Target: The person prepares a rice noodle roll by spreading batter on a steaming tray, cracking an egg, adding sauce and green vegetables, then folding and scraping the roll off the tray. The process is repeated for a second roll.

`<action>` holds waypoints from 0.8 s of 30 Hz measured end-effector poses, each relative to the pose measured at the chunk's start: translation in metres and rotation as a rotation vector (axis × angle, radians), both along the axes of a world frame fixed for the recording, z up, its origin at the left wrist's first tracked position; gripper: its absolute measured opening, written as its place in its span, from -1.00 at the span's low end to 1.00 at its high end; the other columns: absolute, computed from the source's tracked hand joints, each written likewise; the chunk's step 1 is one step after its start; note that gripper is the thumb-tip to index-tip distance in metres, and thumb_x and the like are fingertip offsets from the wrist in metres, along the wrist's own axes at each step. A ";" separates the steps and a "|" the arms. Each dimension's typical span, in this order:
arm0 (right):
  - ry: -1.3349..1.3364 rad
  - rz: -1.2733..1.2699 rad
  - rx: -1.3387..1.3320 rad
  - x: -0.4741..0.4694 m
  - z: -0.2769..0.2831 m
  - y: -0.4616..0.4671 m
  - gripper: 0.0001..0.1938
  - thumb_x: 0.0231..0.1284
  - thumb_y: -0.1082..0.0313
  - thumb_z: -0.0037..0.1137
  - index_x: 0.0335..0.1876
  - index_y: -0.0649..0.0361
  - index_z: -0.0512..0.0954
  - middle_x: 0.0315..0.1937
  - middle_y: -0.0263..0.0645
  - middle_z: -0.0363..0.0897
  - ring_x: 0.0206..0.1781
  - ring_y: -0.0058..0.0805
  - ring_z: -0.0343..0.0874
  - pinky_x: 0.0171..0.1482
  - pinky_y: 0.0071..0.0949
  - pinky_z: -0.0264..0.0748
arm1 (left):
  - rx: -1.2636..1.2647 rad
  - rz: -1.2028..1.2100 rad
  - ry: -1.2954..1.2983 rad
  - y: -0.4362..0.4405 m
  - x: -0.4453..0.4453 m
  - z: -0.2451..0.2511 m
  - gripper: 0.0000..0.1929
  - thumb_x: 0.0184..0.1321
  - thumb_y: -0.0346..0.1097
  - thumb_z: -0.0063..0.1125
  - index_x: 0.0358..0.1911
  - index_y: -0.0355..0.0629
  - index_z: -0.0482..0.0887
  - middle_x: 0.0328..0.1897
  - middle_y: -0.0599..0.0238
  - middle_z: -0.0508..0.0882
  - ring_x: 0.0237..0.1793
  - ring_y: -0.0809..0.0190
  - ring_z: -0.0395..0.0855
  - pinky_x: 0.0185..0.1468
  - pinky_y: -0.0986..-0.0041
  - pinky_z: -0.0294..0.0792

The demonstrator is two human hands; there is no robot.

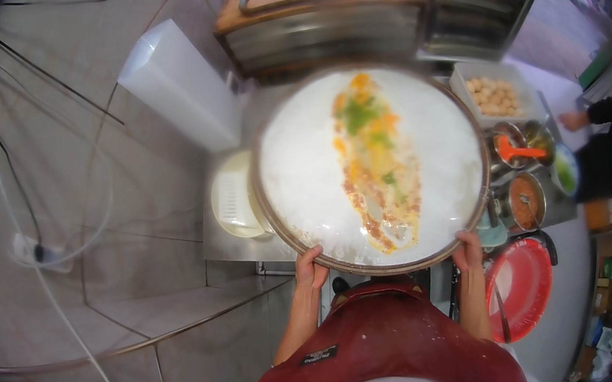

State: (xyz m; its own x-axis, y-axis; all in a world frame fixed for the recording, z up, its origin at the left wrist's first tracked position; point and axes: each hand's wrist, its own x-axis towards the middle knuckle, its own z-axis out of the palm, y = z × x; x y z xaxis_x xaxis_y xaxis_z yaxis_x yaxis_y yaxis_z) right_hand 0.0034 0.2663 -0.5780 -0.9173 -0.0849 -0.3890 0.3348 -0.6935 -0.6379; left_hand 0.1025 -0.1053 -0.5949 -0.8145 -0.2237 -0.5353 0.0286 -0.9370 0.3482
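Both hands grip the near rim of a large round steaming tray (pixel 290 204) with a brownish rim and a white sheet stretched across it. My left hand (pixel 311 269) holds the lower left of the rim, thumb on top. At the lower right, my right hand (pixel 467 251) holds it the same way. A long strip of cooked filling (pixel 374 165) lies down the middle of the sheet, with yellow egg-like pieces, chopped greens and brown minced bits. The sheet looks wet and glossy near the front. My fingers under the rim are hidden.
Behind the tray stands a steamer cabinet (pixel 321 34). Left are a tall white container (pixel 178 86) and a cream plastic basin (pixel 232 197). Right are a box of eggs (pixel 492 96), an orange ladle (pixel 519 150), a sauce pot (pixel 526 201) and a red bucket (pixel 524 290). A person's hand (pixel 575 120) shows far right.
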 end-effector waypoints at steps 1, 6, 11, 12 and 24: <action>-0.026 -0.009 0.004 -0.001 0.001 -0.001 -0.67 -0.14 0.59 0.03 -0.14 0.38 0.49 -0.27 -0.22 0.58 -0.15 -0.39 0.57 0.02 -0.43 0.49 | 0.005 0.000 -0.001 -0.001 -0.001 -0.001 -0.57 -0.03 -0.55 0.07 0.00 -0.34 0.37 -0.04 0.03 0.51 0.03 -0.05 0.48 0.23 0.08 0.33; 0.022 0.012 -0.001 -0.008 -0.006 -0.002 -0.64 -0.14 0.59 0.03 -0.09 0.38 0.47 -0.25 -0.22 0.57 -0.15 -0.38 0.57 0.01 -0.42 0.49 | 0.003 -0.005 0.021 -0.005 -0.009 -0.004 -0.54 -0.04 -0.55 0.09 0.03 -0.34 0.35 -0.02 0.02 0.50 0.05 -0.07 0.46 0.24 0.06 0.30; 0.001 0.004 0.010 -0.013 -0.015 -0.002 -0.61 -0.14 0.59 0.02 -0.05 0.37 0.46 -0.23 -0.22 0.57 -0.15 -0.37 0.57 0.01 -0.40 0.50 | -0.024 -0.012 0.059 -0.009 -0.014 -0.005 -0.55 -0.03 -0.54 0.10 0.02 -0.32 0.36 -0.03 0.04 0.50 0.05 -0.06 0.47 0.23 0.07 0.31; 0.032 0.008 0.014 -0.014 -0.016 -0.002 -0.60 -0.14 0.60 0.02 -0.05 0.36 0.46 -0.22 -0.21 0.57 -0.14 -0.36 0.57 0.02 -0.40 0.49 | -0.018 -0.006 0.014 -0.009 -0.015 -0.005 -0.55 -0.03 -0.54 0.10 0.01 -0.32 0.37 -0.03 0.04 0.50 0.04 -0.05 0.48 0.23 0.07 0.32; 0.021 0.026 -0.030 -0.028 -0.018 -0.012 -0.55 -0.14 0.61 0.01 0.03 0.38 0.42 -0.13 -0.18 0.56 -0.05 -0.34 0.55 0.10 -0.37 0.46 | 0.003 -0.011 -0.005 -0.021 -0.026 -0.014 -0.61 -0.02 -0.53 0.10 -0.05 -0.33 0.40 -0.08 0.04 0.52 -0.01 -0.05 0.50 0.18 0.08 0.36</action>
